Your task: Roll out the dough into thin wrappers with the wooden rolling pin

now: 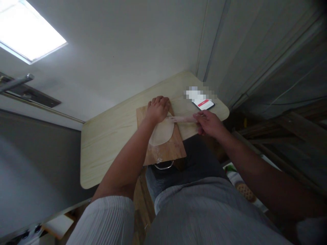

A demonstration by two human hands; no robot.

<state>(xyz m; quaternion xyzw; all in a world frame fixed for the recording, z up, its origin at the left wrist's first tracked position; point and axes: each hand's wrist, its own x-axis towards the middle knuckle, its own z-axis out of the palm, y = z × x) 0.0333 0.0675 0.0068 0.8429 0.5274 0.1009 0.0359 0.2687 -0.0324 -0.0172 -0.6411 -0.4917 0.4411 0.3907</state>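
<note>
A thin, flat, pale sheet of dough (162, 133) lies on a wooden cutting board (167, 154) with a metal handle at its near end. My left hand (158, 108) is at the far edge of the dough, its fingers bent and together; what lies under the palm is hidden. My right hand (208, 123) is closed around the right end of a pale, slim rolling pin (184, 119). The pin points left from that hand, and its other end reaches over the dough's right edge, close to my left hand.
Beneath the board is a light wood-patterned table (109, 143) with rounded corners, standing along a white wall. A phone (203, 104) with a lit screen rests on it, beyond my right hand. A door handle (17, 83) juts in at left. Wooden planks (278, 136) are at right.
</note>
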